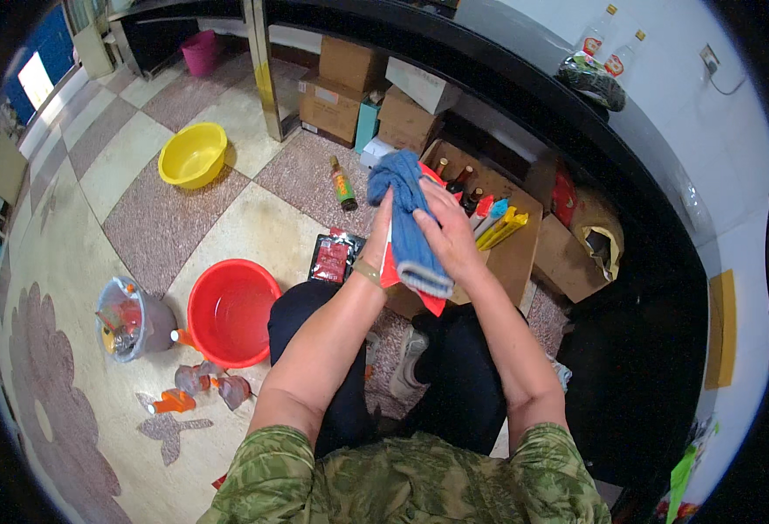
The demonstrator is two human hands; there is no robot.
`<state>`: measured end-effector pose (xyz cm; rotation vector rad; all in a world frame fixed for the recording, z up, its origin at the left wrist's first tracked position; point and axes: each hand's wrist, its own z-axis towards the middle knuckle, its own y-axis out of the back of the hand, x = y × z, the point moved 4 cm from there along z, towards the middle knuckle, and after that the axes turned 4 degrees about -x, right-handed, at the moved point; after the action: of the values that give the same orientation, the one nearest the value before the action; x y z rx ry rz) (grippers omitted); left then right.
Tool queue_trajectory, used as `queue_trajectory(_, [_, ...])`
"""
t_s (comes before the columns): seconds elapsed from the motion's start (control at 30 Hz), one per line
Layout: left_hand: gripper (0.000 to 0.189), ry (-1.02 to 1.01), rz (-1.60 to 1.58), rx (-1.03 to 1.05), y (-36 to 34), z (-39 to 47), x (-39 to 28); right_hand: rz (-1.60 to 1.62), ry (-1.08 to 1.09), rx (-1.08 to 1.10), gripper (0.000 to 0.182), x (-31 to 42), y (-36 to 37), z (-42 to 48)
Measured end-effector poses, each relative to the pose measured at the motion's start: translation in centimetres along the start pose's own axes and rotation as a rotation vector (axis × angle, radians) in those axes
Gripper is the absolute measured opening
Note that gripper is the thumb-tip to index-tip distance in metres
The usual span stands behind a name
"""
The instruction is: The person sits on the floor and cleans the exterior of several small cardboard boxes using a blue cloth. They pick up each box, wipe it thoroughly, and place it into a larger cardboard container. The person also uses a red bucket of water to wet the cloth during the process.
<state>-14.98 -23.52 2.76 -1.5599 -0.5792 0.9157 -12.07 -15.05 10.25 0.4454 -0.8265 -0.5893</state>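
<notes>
A folded blue cloth (pixel 417 239) with a pale edge lies over a red-and-white packet (pixel 431 304). My left hand (pixel 380 229) grips the packet and cloth from the left side, fingers mostly hidden beneath. Flat against the cloth from the right rests my right hand (pixel 448 226), thumb along its middle. Both are held above an open cardboard box (pixel 515 243). Inside it stand dark glass bottles (pixel 461 179) and several narrow packets in red, blue and yellow (pixel 503 229). A black-and-red pouch (pixel 332 258) lies on the floor left of my hands.
A bottle with a green label (pixel 343 187) lies on the floor ahead. Left are a red basin (pixel 233 313), a lined bin (pixel 137 319) and orange-capped containers (pixel 175 401). Farther off sit a yellow basin (pixel 192 156) and stacked cartons (pixel 332 108). A black counter edge (pixel 522 65) overhangs the right.
</notes>
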Motion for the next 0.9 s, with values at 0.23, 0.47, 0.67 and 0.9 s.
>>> queue_trajectory(0.23, [0.088,0.058,-0.157,0.177,-2.8,0.9,-2.7,-0.149,0.115,0.047,0.042,8.2,0.1,-3.6])
queue_trajectory(0.47, [0.053,0.158,-0.17,0.149,-4.0,-0.7,0.0,-0.285,-0.084,-0.218,0.043,-0.1,3.0,3.9])
queue_trajectory(0.67, [0.06,0.26,0.036,0.082,-4.7,-2.2,-0.2,0.275,-0.559,0.277,0.049,-5.9,4.7,6.1])
queue_trajectory(0.9, [0.061,0.436,0.006,0.144,-2.7,-1.5,0.9,0.242,-0.438,0.042,0.034,-4.3,5.6,5.7])
